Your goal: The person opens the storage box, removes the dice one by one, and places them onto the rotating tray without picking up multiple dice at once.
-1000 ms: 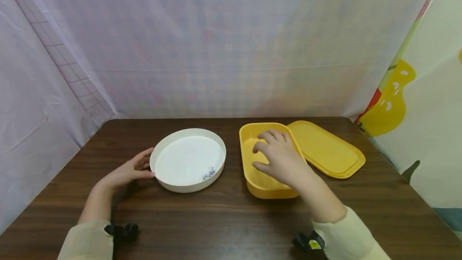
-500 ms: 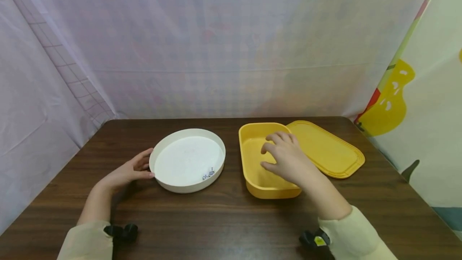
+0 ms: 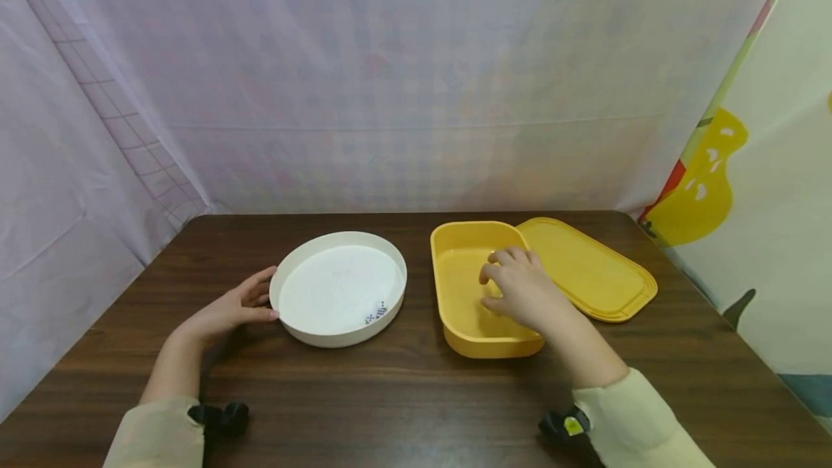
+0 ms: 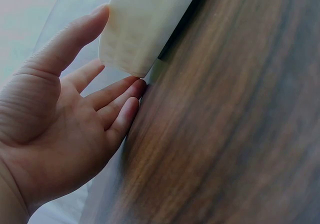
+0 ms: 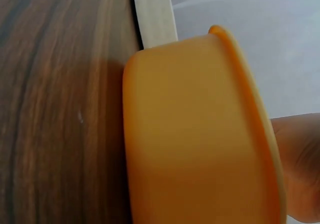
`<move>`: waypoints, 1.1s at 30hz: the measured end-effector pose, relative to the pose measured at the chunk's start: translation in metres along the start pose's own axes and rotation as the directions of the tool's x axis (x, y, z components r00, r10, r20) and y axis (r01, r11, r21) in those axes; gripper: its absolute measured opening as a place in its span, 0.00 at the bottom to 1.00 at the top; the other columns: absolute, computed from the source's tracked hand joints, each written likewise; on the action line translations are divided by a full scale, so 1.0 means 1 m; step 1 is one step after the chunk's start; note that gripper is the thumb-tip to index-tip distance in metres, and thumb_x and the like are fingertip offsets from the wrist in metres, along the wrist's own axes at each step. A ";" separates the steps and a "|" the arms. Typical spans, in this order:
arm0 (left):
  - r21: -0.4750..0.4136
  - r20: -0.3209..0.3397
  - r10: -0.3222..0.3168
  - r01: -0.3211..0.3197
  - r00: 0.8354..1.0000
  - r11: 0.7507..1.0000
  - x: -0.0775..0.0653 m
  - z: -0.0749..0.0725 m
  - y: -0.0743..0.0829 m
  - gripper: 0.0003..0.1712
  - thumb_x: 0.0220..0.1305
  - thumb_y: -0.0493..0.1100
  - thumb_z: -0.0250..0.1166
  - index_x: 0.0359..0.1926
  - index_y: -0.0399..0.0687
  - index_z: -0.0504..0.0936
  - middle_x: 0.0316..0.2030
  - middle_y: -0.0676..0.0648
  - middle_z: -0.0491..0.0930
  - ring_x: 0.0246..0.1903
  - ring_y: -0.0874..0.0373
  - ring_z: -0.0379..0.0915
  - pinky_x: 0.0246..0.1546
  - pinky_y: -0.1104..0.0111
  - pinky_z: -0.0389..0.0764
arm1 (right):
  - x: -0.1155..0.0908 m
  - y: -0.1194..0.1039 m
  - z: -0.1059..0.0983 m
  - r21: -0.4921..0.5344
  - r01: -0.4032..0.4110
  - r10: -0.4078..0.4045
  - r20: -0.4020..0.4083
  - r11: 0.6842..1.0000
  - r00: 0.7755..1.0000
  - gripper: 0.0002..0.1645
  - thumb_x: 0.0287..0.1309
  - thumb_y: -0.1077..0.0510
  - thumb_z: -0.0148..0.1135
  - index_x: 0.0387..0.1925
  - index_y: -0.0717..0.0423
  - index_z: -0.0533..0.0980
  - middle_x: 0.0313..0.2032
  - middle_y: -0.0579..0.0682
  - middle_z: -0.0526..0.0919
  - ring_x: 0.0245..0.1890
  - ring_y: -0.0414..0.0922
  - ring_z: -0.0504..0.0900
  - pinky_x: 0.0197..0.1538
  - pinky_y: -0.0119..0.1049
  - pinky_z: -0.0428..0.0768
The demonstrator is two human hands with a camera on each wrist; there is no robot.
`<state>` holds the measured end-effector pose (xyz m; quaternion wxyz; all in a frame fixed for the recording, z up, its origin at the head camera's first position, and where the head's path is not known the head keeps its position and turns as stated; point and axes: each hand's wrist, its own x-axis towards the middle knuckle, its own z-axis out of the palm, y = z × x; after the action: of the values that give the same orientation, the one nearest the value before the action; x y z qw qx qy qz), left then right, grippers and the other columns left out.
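Note:
A round white tray with a low wall stands at the left-middle of the table. Small white dice with blue pips lie together inside it, by the front right wall. My left hand rests at the tray's left side, thumb and fingertips at the wall, fingers loosely extended; the left wrist view shows the palm. My right hand hovers over the yellow box, fingers loosely bent with nothing visible between them. In the right wrist view the box's wall hides most of that hand.
A yellow lid lies flat to the right of the box, right at its back corner. The dark wooden table ends at a white curtain behind. A patterned cloth hangs on the right.
My right hand has shifted a little to the right over the yellow box, and its fingers have drawn in slightly. The left hand, tray and dice stay as they were.

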<state>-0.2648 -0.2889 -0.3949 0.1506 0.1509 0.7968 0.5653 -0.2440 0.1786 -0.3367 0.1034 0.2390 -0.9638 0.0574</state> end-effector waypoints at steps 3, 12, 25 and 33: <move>0.000 0.001 0.000 0.000 1.000 1.000 0.000 0.000 0.001 0.52 0.62 0.38 0.65 0.75 0.40 0.38 0.69 0.26 0.48 0.68 0.33 0.43 0.63 0.43 0.47 | 0.001 0.002 0.002 -0.003 -0.009 0.009 0.020 1.000 1.000 0.13 0.51 0.52 0.72 0.37 0.54 0.80 0.51 0.59 0.75 0.57 0.62 0.66 0.58 0.62 0.56; -0.003 0.001 -0.005 0.005 1.000 1.000 -0.001 0.001 0.002 0.52 0.62 0.38 0.65 0.75 0.40 0.38 0.69 0.26 0.48 0.68 0.33 0.43 0.63 0.42 0.45 | 0.003 0.007 0.015 -0.027 0.022 -0.021 0.034 0.999 0.999 0.11 0.51 0.53 0.71 0.34 0.53 0.80 0.44 0.57 0.76 0.53 0.61 0.69 0.56 0.59 0.60; -0.003 0.002 -0.007 0.007 1.000 1.000 -0.001 0.000 0.000 0.53 0.62 0.39 0.65 0.75 0.40 0.38 0.69 0.26 0.48 0.68 0.33 0.43 0.63 0.42 0.45 | 0.000 0.014 0.021 -0.052 0.006 -0.004 0.051 0.999 0.999 0.05 0.52 0.57 0.68 0.30 0.53 0.80 0.37 0.52 0.75 0.49 0.60 0.70 0.58 0.62 0.58; -0.005 -0.003 -0.008 0.008 1.000 1.000 0.000 0.000 0.000 0.52 0.62 0.38 0.65 0.75 0.40 0.38 0.69 0.27 0.48 0.68 0.33 0.43 0.63 0.42 0.44 | 0.000 0.015 0.023 -0.079 0.007 -0.002 0.063 0.997 0.998 0.05 0.49 0.60 0.68 0.25 0.51 0.78 0.32 0.50 0.73 0.46 0.59 0.70 0.56 0.61 0.59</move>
<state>-0.2647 -0.2886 -0.3950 0.1521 0.1463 0.7963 0.5669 -0.2550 0.1879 -0.3599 0.0826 0.2384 -0.9676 0.0116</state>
